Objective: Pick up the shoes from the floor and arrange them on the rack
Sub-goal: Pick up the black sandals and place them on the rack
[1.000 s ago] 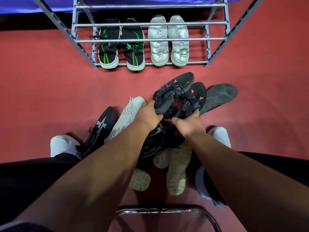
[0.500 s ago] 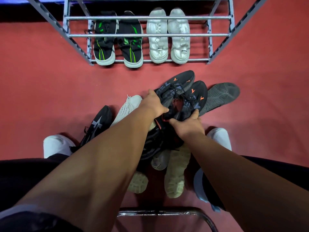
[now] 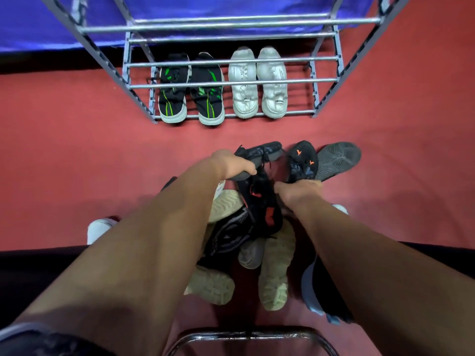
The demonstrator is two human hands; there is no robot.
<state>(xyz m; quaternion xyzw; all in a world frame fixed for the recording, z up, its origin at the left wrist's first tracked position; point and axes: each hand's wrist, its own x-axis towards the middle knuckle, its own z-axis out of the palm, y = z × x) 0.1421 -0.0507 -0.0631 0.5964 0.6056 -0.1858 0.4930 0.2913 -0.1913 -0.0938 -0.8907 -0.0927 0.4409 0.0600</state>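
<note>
On the red floor (image 3: 77, 155) before the rack (image 3: 300, 80), the left grip (image 3: 232, 164) is clenched round the heel end of the left trainer (image 3: 259, 152), a dark shoe whose toe points away. Just to its right, the right grip (image 3: 298, 192) clasps the heel of the orange-marked trainer (image 3: 302, 160), its apparent mate. Half a second earlier the two trainers lay pressed side by side on top of the heap. Now they are parted, with a gap between them, and seem raised off it. By this reading the pair is secured, one shoe per hand, and the carry to the rack comes next.

Below the grips the heap remains: a black shoe with red marks (image 3: 259, 201) and cream-soled shoes (image 3: 275, 268). Just right of the orange-marked trainer lies a grey shoe (image 3: 336, 159), sole-up.

On the rack's lowest tier a black-and-green pair (image 3: 190, 98) stands at left and a white pair (image 3: 257, 83) just beside it at right, so a higher tier is the likely destination. A blue cloth (image 3: 51, 21) hangs behind the rack, and a curved metal tube (image 3: 252, 335) crosses the bottom edge.
</note>
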